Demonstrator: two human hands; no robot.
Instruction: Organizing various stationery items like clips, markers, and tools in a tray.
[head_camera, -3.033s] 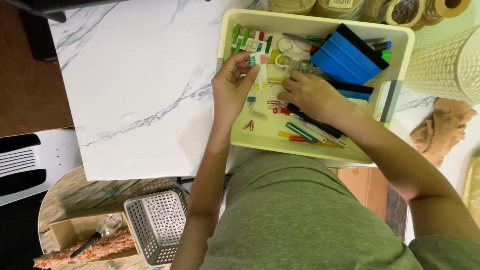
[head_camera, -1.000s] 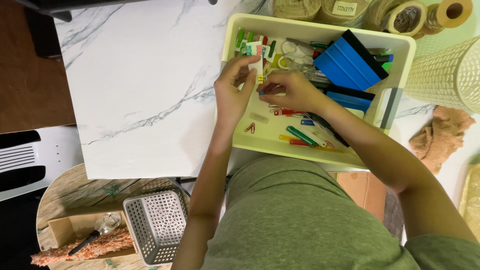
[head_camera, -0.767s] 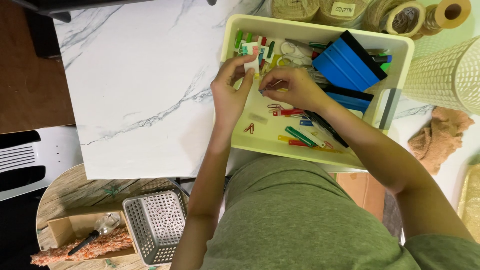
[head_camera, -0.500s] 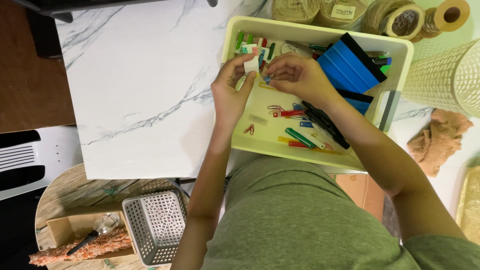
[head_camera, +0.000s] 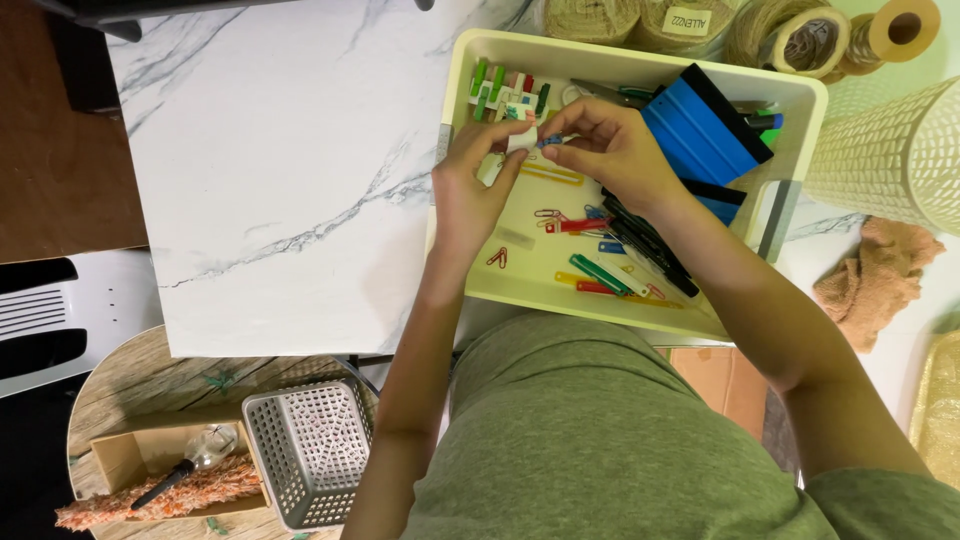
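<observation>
Both my hands are over a pale yellow tray (head_camera: 520, 290) full of small stationery. My left hand (head_camera: 475, 190) pinches a small white piece (head_camera: 519, 139) between thumb and fingers. My right hand (head_camera: 610, 150) meets it from the right, fingertips closed on a small blue clip (head_camera: 548, 141) touching that white piece. Below the hands lie loose paper clips (head_camera: 548, 214), red and green pens (head_camera: 592, 276) and a black pen (head_camera: 650, 245). Coloured clips (head_camera: 500, 85) line the tray's far left corner. A blue folder-like block (head_camera: 705, 125) leans at the far right.
The tray sits on a white marble-pattern tabletop (head_camera: 290, 180). Twine rolls (head_camera: 800, 35) and a cream perforated bin (head_camera: 890, 150) stand at the right, with a brown cloth (head_camera: 875, 275). A metal mesh basket (head_camera: 305, 450) and a cardboard box (head_camera: 130, 460) rest on a low wooden stool.
My right hand lifted off the tray floor and moved up and left to meet my left hand. Both hands now work the white piece and blue clip together higher in the tray.
</observation>
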